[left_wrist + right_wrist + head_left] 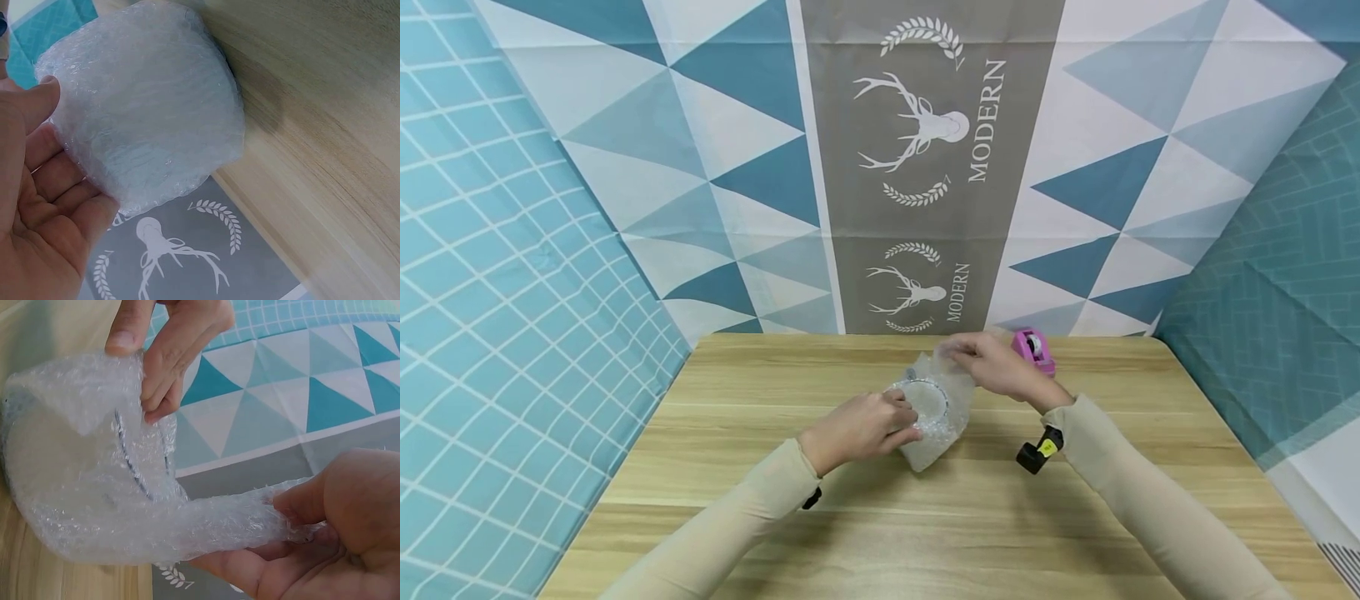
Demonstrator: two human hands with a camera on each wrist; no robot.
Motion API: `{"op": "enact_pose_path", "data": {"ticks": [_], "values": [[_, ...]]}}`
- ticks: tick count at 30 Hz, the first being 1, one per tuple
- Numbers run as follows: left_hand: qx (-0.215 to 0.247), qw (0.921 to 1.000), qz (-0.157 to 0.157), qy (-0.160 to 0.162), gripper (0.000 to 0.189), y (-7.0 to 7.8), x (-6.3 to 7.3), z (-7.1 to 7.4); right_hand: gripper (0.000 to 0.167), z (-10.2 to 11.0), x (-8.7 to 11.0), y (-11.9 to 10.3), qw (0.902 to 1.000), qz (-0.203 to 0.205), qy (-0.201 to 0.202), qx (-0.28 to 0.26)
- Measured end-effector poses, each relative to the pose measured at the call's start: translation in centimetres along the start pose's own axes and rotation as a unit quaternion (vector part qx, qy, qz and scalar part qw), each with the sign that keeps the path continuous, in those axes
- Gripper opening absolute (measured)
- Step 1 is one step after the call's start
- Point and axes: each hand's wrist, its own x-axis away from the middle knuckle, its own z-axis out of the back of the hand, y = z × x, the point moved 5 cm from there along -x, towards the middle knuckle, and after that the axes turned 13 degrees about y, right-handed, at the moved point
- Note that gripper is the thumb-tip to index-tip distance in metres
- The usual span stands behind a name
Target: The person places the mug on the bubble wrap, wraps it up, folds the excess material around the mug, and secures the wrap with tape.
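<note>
A round dish with a dark-lined rim (pixel 126 453) lies inside clear bubble wrap (pixel 942 442). It is held tilted above the table; whether it is a plate or a bowl I cannot tell. My left hand (pixel 867 423) grips the wrapped dish at its left edge, thumb on one face and fingers behind. At the far right side, my right hand (pixel 996 365) pinches a loose flap of the wrap between thumb and fingers, drawn out from the dish in the right wrist view. From the left wrist view, the bundle's other face (pixel 147 106) is fully covered by wrap.
A pink tape dispenser (pixel 1034 352) stands near the table's back edge, just beyond my right wrist. The wood-grain table (pixel 760 375) meets a patterned cloth backdrop (pixel 925 225) behind, with blue cloths at both sides.
</note>
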Motion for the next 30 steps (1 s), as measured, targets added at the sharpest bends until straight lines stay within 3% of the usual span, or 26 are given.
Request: {"op": "enact_pose_path", "data": {"ticks": [6, 15, 25, 30], "values": [[-0.003, 1.0000, 0.000, 0.001, 0.036, 0.0, 0.0, 0.0, 0.032, -0.4, 0.1, -0.5, 0.9999, 0.008, -0.011, -0.001], [-0.002, 1.0000, 0.002, 0.000, 0.035, 0.0, 0.1, 0.0, 0.032, -1.2, 0.2, -1.1, 0.9981, 0.052, -0.016, 0.028], [0.001, 1.0000, -0.004, 0.003, 0.033, 0.1, -0.1, 0.0, 0.033, -2.2, 0.6, -1.2, 0.9976, 0.044, -0.037, 0.038], [-0.003, 1.0000, -0.003, 0.006, 0.033, 0.1, 0.0, 0.0, 0.023, -2.6, 0.7, -1.3, 0.9969, 0.054, -0.047, 0.032]]}}
